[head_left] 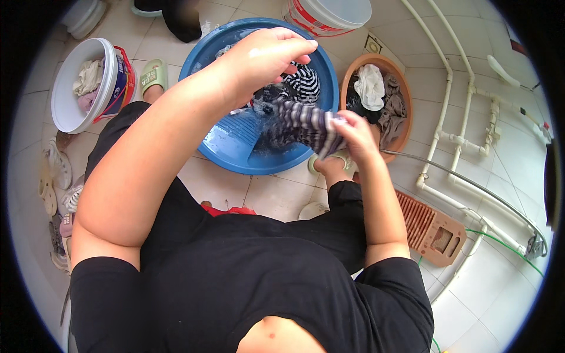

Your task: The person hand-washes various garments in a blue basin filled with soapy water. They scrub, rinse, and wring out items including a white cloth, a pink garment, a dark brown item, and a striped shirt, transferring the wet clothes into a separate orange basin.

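My right hand (358, 136) grips one end of a wet striped garment (303, 122) in dark purple, grey and white. The rest of the garment hangs down to the left, into the water of a large blue tub (253, 166). My left hand (275, 56) is raised over the tub, thumb and fingers apart, with nothing seen in it. Below it in the tub lies a black-and-white striped cloth (305, 85) among other wet laundry. A ridged blue washboard surface (232, 134) is built into the tub's near left side. My left forearm hides part of the tub.
An orange basin (402, 141) with white, black and brown clothes stands at the right. At the left is a white bucket (65, 105) of laundry; another bucket (329, 17) stands behind the tub. A brown washboard (432, 229) lies beside wall pipes (465, 141). Shoes (57, 167) line the left side.
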A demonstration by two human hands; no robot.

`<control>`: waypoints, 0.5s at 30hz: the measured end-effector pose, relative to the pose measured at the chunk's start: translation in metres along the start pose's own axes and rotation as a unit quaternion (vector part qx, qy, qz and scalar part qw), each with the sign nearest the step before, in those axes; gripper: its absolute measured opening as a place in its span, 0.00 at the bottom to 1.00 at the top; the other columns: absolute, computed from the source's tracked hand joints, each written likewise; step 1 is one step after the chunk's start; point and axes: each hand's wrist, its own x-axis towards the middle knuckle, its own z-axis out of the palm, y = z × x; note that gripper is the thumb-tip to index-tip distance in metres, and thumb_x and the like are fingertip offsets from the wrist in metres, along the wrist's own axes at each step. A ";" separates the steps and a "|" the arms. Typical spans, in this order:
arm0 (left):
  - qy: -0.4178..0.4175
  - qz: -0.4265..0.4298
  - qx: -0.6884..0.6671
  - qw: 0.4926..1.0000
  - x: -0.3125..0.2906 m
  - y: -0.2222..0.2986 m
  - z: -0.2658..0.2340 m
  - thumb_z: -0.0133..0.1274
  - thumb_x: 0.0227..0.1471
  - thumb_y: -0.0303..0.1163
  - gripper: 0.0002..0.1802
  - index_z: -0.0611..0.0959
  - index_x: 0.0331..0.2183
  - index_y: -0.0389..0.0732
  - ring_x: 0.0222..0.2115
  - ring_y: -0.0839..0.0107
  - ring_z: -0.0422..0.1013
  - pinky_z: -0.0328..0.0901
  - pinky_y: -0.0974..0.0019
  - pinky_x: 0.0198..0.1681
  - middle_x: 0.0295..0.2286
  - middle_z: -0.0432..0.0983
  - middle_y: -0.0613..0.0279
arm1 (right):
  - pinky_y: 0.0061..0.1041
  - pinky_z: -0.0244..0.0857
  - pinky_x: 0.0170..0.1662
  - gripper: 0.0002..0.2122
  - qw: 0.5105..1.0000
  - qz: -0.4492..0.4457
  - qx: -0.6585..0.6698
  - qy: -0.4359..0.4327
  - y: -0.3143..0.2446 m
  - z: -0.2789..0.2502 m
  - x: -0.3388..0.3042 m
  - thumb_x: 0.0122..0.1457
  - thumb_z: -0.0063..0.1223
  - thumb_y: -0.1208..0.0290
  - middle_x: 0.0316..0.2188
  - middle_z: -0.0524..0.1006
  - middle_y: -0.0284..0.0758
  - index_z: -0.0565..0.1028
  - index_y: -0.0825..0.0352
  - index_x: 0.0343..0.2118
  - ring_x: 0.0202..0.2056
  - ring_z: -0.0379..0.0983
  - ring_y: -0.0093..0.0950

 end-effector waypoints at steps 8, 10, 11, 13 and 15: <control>-0.026 0.017 0.042 0.999 -0.003 -0.006 0.003 0.46 0.49 0.47 0.20 0.75 0.40 0.44 0.39 0.72 0.66 0.58 0.69 0.43 0.37 0.72 0.64 | 0.23 0.66 0.40 0.12 0.972 0.010 0.223 0.072 -0.035 0.008 -0.021 0.50 0.53 0.74 0.33 0.74 0.36 0.70 0.71 0.37 0.34 0.72 0.23; -0.029 0.025 0.045 0.998 0.001 -0.007 0.003 0.47 0.49 0.47 0.21 0.75 0.40 0.44 0.39 0.73 0.66 0.58 0.69 0.43 0.36 0.72 0.65 | 0.23 0.66 0.39 0.11 0.968 0.044 0.230 0.092 -0.007 0.003 -0.001 0.49 0.53 0.75 0.31 0.75 0.35 0.70 0.72 0.36 0.32 0.72 0.24; -0.028 0.025 0.046 0.998 0.001 -0.006 0.003 0.47 0.49 0.47 0.21 0.75 0.40 0.43 0.38 0.73 0.66 0.57 0.70 0.43 0.36 0.72 0.65 | 0.23 0.68 0.33 0.14 0.971 0.060 0.203 0.114 0.010 0.004 0.012 0.49 0.53 0.74 0.34 0.73 0.37 0.69 0.73 0.39 0.31 0.72 0.24; -0.032 0.020 0.047 0.998 0.003 -0.006 0.003 0.47 0.49 0.47 0.20 0.75 0.39 0.43 0.38 0.74 0.65 0.57 0.70 0.42 0.36 0.72 0.66 | 0.27 0.69 0.33 0.21 0.965 0.103 0.149 0.192 0.052 -0.001 0.037 0.50 0.53 0.72 0.38 0.71 0.36 0.63 0.73 0.46 0.33 0.71 0.27; -0.024 0.007 0.052 0.998 0.005 -0.008 0.000 0.47 0.49 0.47 0.20 0.75 0.39 0.43 0.38 0.75 0.65 0.57 0.70 0.42 0.36 0.72 0.66 | 0.28 0.69 0.28 0.25 0.976 0.116 0.036 0.179 0.072 0.008 0.058 0.50 0.54 0.71 0.40 0.69 0.38 0.59 0.71 0.50 0.33 0.71 0.28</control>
